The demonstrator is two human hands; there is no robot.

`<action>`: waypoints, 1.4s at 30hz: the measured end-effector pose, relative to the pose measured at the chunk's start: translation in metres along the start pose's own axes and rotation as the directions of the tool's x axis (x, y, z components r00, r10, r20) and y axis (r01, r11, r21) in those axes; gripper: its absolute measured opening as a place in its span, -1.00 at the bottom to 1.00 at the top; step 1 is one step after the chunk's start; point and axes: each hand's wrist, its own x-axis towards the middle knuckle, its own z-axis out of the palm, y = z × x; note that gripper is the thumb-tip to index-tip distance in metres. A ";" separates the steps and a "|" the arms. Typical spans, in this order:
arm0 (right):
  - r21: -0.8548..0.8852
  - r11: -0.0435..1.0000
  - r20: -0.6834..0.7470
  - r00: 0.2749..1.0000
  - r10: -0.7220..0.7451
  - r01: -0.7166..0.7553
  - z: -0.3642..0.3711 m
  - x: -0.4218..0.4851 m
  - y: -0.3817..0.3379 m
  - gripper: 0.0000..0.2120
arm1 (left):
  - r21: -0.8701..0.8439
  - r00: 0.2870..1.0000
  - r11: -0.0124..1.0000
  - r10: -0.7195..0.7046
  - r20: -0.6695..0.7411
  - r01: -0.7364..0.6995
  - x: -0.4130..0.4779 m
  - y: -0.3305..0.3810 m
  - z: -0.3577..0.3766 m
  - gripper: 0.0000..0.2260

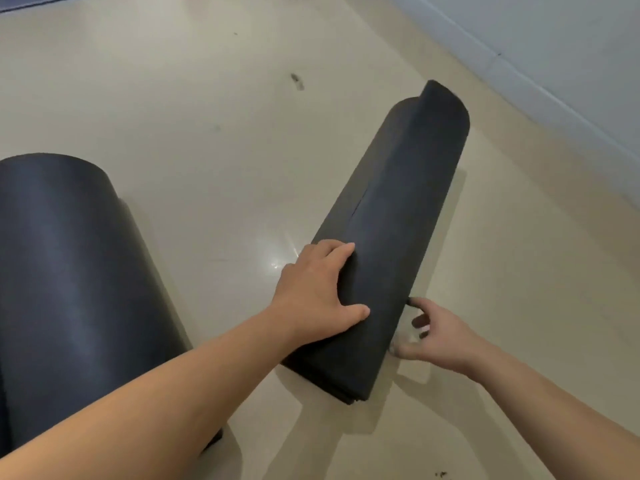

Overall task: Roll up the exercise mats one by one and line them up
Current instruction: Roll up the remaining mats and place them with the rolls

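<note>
Though loose-edged, a matte black mat roll point(398, 209) (flattened).

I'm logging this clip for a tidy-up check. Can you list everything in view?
Right mat: one, black, rolled, lying on the floor at centre right.
Left mat: one, black, rolled, at the left edge, partly behind the left forearm.
Floor: one, glossy beige, under both mats.
Wall: one, pale bluish white, top right.
Scuff mark: one, dark, on the floor beyond the mats.
Left hand: one, resting flat on the near end of the right mat.
Right hand: one, fingers curled low against that mat's right side; whether it grips is unclear.
</note>
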 end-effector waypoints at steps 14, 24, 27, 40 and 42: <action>-0.502 0.830 -0.328 0.835 -0.443 0.243 -0.044 -0.006 -0.025 -0.04 | -0.009 0.999 1.000 -0.030 0.018 0.030 -0.007 0.020 0.003 -0.71; -0.882 0.344 0.129 0.866 -0.484 0.323 -0.035 -0.026 -0.076 0.44 | 0.383 0.918 0.857 0.225 0.327 -0.346 -0.069 0.002 -0.004 -0.71; -0.838 0.343 0.283 0.875 -0.392 0.425 -0.014 -0.024 -0.078 0.45 | 0.438 0.868 0.768 0.304 0.393 -0.467 -0.076 -0.008 -0.010 -0.68; -0.725 0.600 0.277 0.941 -0.197 0.339 -0.024 -0.024 -0.081 0.44 | 0.410 0.930 0.912 -0.153 0.333 0.003 -0.022 -0.022 -0.043 0.35; -0.747 0.599 0.279 0.954 -0.112 0.289 -0.030 -0.025 -0.078 0.49 | 0.394 0.930 0.918 -0.171 0.325 0.031 -0.023 -0.028 -0.041 0.34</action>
